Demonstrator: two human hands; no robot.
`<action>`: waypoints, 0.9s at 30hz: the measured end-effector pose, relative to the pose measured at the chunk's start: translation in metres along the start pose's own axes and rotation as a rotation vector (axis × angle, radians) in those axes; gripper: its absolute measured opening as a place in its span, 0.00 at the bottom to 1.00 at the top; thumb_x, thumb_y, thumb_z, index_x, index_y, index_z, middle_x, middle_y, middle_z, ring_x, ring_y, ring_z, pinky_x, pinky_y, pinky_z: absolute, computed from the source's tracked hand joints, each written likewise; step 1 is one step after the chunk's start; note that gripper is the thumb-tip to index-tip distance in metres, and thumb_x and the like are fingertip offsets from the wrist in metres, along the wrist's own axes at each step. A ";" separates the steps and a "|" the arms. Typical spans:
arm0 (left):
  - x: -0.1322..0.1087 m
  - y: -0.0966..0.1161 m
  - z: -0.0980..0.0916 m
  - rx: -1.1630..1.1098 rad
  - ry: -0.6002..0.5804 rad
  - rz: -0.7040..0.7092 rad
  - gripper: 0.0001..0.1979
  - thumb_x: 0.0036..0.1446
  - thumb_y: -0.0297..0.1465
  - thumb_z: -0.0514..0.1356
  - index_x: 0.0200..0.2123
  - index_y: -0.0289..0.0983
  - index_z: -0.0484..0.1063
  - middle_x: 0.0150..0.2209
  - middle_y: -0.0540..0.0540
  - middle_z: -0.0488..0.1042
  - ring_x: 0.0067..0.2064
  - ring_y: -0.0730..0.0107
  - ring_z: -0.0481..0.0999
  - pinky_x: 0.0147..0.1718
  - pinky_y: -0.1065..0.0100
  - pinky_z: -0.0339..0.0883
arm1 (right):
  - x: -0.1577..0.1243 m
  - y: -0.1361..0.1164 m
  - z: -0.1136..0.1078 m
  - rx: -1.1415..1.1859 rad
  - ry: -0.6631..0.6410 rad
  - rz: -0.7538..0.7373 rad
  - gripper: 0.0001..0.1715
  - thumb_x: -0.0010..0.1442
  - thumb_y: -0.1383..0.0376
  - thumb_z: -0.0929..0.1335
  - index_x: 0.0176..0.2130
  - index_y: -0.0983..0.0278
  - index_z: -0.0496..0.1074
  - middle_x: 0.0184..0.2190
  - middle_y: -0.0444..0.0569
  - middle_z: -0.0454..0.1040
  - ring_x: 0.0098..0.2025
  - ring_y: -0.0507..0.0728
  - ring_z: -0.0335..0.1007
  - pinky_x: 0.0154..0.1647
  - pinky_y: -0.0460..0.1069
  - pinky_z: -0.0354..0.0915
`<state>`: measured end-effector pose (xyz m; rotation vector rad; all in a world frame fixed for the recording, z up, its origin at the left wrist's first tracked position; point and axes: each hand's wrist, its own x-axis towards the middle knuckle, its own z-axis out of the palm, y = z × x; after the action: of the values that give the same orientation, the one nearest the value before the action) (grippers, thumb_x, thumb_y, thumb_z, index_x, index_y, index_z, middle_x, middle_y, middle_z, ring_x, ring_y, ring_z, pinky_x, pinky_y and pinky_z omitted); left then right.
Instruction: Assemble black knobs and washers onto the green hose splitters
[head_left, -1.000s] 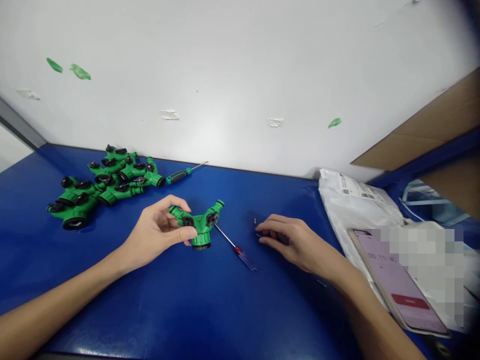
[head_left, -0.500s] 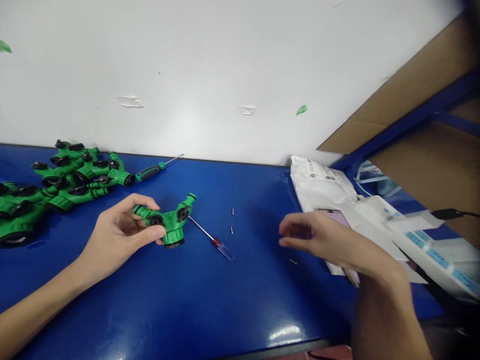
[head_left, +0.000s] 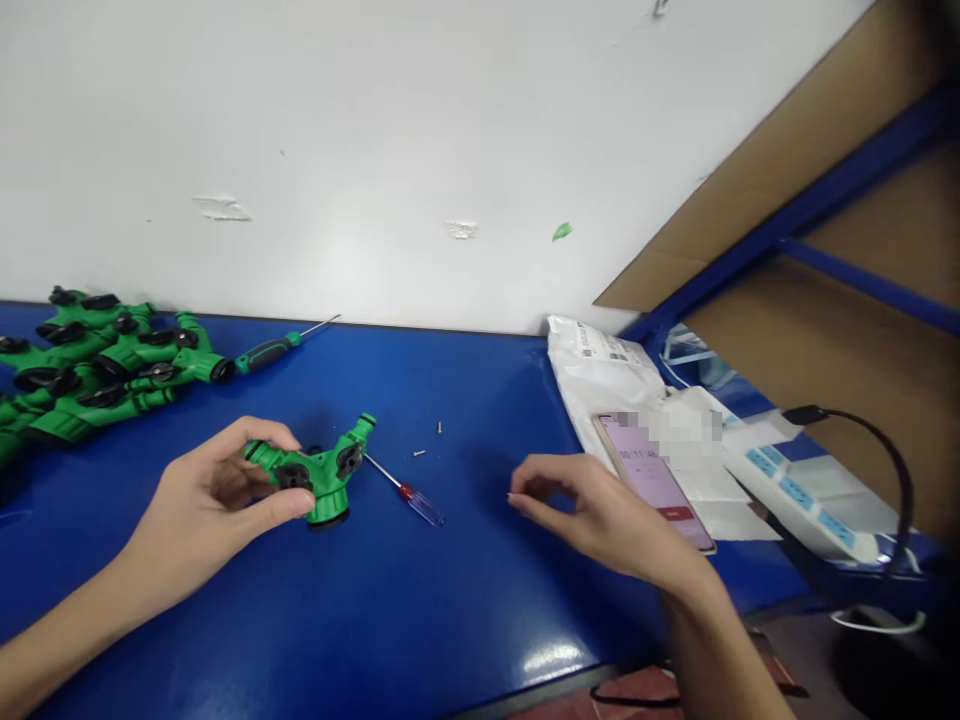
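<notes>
The left hand is curled around a green plastic hose splitter, fingers over the top and thumb across the front, holding it just above the blue table. The splitter's two arms fork away from the palm, and two black knobs show on its face. The right hand hangs apart from it, out over the table, with its fingers curved and the fingertips drawn close to the thumb in a loose pinch. Nothing shows in that pinch, though I cannot tell whether it holds something very small.

Just past the splitter from the left hand, a small screwdriver with a red and clear handle lies on the table. Two tiny screws lie loose, between the two hands and farther forward. Beyond the left hand sits a heap of matching green splitters with black knobs, and a larger screwdriver with a dark handle lies against it. Neither loose screw is fitted, and the splitter in hand is the only one being held. Past the right hand are a phone, a white mailer and a power strip.
</notes>
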<state>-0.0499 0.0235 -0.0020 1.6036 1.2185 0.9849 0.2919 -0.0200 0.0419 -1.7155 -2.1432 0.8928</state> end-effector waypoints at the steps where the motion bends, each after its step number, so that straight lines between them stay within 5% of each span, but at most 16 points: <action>1: -0.002 0.002 0.003 -0.015 0.004 0.000 0.15 0.46 0.40 0.72 0.36 0.44 0.73 0.20 0.54 0.75 0.19 0.70 0.71 0.18 0.73 0.66 | 0.006 -0.010 0.003 0.083 0.019 -0.067 0.09 0.64 0.63 0.67 0.33 0.63 0.73 0.31 0.47 0.77 0.32 0.53 0.73 0.37 0.48 0.68; 6: -0.012 0.008 0.013 -0.094 0.078 -0.041 0.17 0.44 0.43 0.72 0.34 0.44 0.73 0.29 0.51 0.78 0.27 0.67 0.77 0.26 0.71 0.73 | 0.039 -0.052 0.016 0.262 0.107 -0.466 0.06 0.63 0.70 0.68 0.34 0.65 0.75 0.32 0.46 0.76 0.31 0.50 0.71 0.35 0.47 0.69; 9: -0.011 0.005 0.013 -0.097 0.010 0.021 0.14 0.47 0.40 0.71 0.35 0.43 0.73 0.26 0.51 0.79 0.23 0.67 0.77 0.22 0.72 0.73 | 0.057 -0.067 0.024 0.332 0.135 -0.603 0.06 0.63 0.71 0.69 0.37 0.65 0.78 0.36 0.49 0.77 0.35 0.51 0.73 0.37 0.48 0.71; 11: -0.009 0.003 0.012 -0.082 -0.093 0.091 0.11 0.50 0.36 0.70 0.36 0.42 0.75 0.22 0.51 0.79 0.20 0.67 0.78 0.20 0.72 0.72 | 0.065 -0.073 0.030 0.389 0.143 -0.619 0.04 0.62 0.70 0.70 0.37 0.65 0.78 0.36 0.49 0.77 0.34 0.51 0.74 0.36 0.48 0.71; 15: -0.006 0.007 0.013 -0.144 -0.119 0.173 0.07 0.50 0.30 0.70 0.32 0.40 0.76 0.24 0.51 0.79 0.22 0.68 0.79 0.21 0.73 0.74 | 0.075 -0.082 0.035 0.445 0.113 -0.569 0.03 0.61 0.68 0.72 0.34 0.67 0.76 0.31 0.47 0.78 0.30 0.50 0.72 0.32 0.45 0.70; 27: -0.004 0.004 0.012 -0.055 -0.031 0.256 0.09 0.52 0.34 0.70 0.35 0.37 0.79 0.24 0.49 0.79 0.21 0.72 0.74 0.20 0.73 0.68 | 0.084 -0.115 0.026 0.050 -0.079 -0.719 0.09 0.66 0.73 0.66 0.35 0.65 0.75 0.33 0.48 0.76 0.31 0.51 0.70 0.33 0.46 0.65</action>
<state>-0.0379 0.0172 -0.0026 1.7540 0.9726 1.1381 0.1640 0.0376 0.0757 -0.7696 -2.4801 0.7851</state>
